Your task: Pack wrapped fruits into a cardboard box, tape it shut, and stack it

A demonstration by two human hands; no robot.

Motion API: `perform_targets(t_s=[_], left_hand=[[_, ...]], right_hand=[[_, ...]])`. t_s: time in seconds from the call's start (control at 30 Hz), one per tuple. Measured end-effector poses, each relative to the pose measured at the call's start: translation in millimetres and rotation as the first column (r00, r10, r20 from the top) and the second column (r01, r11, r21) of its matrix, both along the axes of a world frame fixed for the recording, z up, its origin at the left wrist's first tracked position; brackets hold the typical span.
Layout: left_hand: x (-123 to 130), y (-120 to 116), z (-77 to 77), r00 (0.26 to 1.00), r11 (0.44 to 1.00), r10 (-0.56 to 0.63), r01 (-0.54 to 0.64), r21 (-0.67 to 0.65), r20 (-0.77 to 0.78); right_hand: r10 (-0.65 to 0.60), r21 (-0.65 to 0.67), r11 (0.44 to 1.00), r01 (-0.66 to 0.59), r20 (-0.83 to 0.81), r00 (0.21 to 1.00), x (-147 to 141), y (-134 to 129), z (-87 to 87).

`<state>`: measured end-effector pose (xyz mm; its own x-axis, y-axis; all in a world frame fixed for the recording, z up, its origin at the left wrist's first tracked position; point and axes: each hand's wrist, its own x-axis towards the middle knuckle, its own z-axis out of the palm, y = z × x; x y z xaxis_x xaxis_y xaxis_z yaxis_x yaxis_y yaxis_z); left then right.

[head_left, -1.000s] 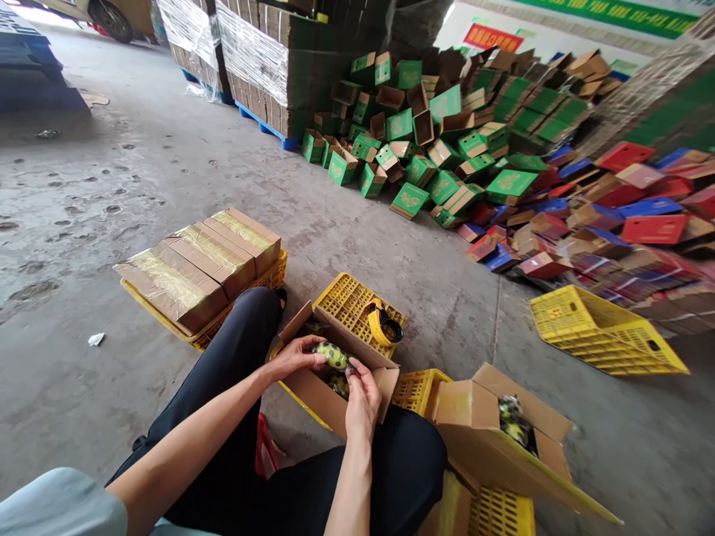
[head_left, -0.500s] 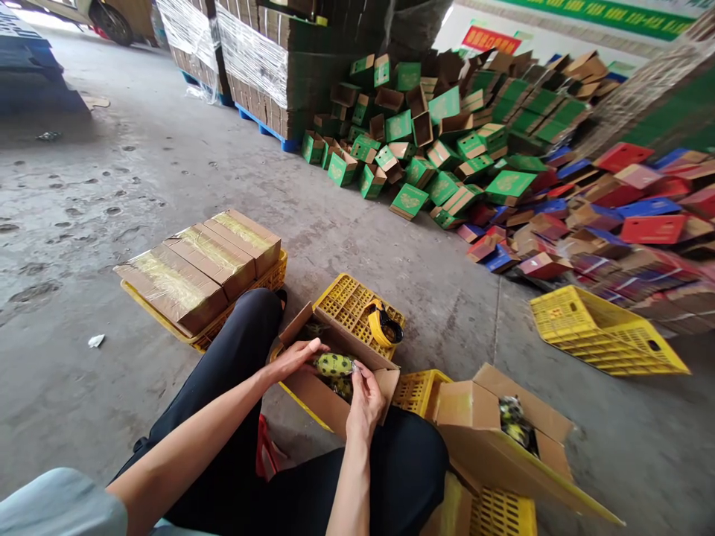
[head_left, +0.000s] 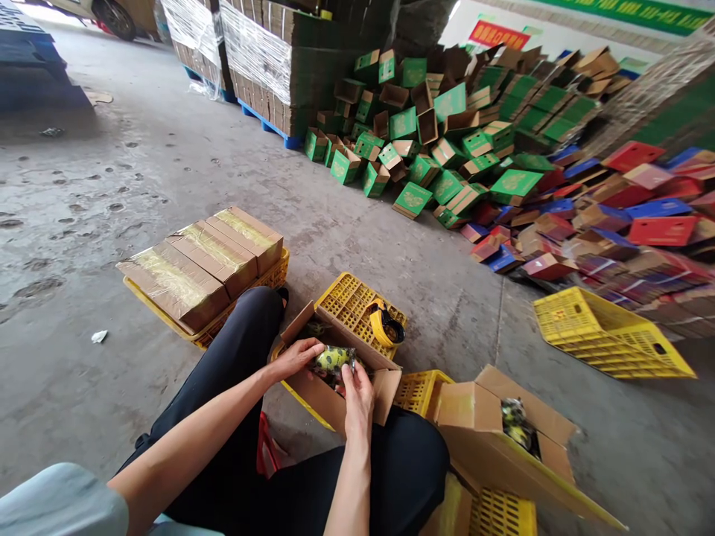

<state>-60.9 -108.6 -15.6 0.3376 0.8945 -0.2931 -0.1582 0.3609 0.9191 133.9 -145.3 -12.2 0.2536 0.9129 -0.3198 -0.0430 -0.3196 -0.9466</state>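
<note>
My left hand and my right hand pinch the two ends of a plastic-wrapped yellow-green item with dark spots. Its exact kind does not show. The item lies level, just over an open cardboard box between my knees. More wrapped pieces show in part inside that box; my hands and the item hide much of them. Close behind it, a yellow tape dispenser rests on an upturned yellow crate. By my right knee, another open carton contains similar dark and yellow wrapped pieces.
At left, three taped cartons sit on a yellow crate. A tilted yellow crate lies on the floor at right. Heaps of green boxes and red and blue boxes fill the back, beside wrapped cardboard stacks.
The wrapped item has turned slightly in my hands, and more clear film shows at its right end. My right fingers have shifted a little left along it. The view has moved slightly.
</note>
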Motion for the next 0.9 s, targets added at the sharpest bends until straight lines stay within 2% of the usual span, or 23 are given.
perform_targets(t_s=[0.07,0.17,0.23,0.3,0.37,0.47,0.63,0.7,0.8,0.9], left_hand=[[1,0,-1.8,1.000,1.000,0.010,-0.011,-0.008,-0.013],[4,0,-4.8,0.999,0.999,0.045,-0.045,-0.027,-0.029],[7,0,-7.6,0.991,0.992,0.123,-0.123,-0.009,-0.058],[8,0,-10.4,0.972,0.975,0.222,-0.221,0.016,-0.075],[9,1,-12.5,0.958,0.959,0.282,-0.282,0.003,-0.048],[8,2,-13.7,0.963,0.961,0.265,-0.260,-0.089,0.050],[7,3,-18.2,0.977,0.970,0.181,-0.158,-0.185,0.114],[6,3,-20.7,0.978,0.972,0.172,-0.149,-0.183,0.115],[3,5,-21.7,0.984,0.974,0.148,-0.128,-0.185,0.100],[1,11,-19.1,0.998,0.982,0.038,-0.029,-0.186,0.043]], right_hand=[[-0.050,-0.011,0.999,0.050,-0.001,0.999,1,1,-3.8],[-0.200,0.014,0.980,0.200,-0.018,0.980,7,8,-9.1],[-0.240,0.038,0.970,0.240,0.005,0.971,12,13,-10.9],[-0.227,0.057,0.973,0.224,0.074,0.971,14,18,-11.5],[-0.158,0.063,0.987,0.149,0.176,0.972,12,21,-11.5],[0.037,0.055,0.997,-0.060,0.351,0.936,2,23,-11.8],[0.301,0.064,0.916,-0.396,0.542,0.784,-24,17,-15.9],[0.369,0.020,0.886,-0.463,0.575,0.731,-31,14,-18.8],[0.420,-0.034,0.867,-0.498,0.588,0.691,-35,12,-22.2],[0.435,-0.052,0.859,-0.510,0.599,0.672,-34,12,-22.4]])
